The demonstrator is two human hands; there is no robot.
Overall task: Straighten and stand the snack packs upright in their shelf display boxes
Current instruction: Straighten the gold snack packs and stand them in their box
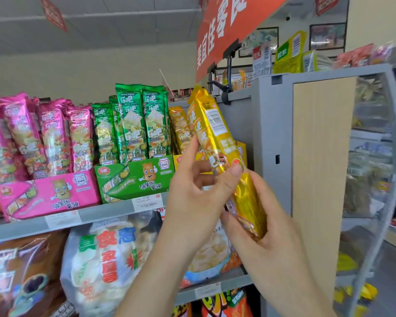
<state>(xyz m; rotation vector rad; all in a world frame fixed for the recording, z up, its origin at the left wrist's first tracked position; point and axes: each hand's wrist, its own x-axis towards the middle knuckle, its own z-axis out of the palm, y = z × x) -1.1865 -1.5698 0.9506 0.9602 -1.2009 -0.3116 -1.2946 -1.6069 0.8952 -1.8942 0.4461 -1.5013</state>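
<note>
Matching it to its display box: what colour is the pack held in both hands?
Yellow-gold foil pack, clearest in the head view.

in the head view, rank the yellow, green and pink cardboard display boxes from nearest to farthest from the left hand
Left hand grips a yellow foil snack pack.
1. Yellow cardboard display box, partly behind the hand, right end.
2. Green cardboard display box, middle.
3. Pink cardboard display box, far left.
</note>
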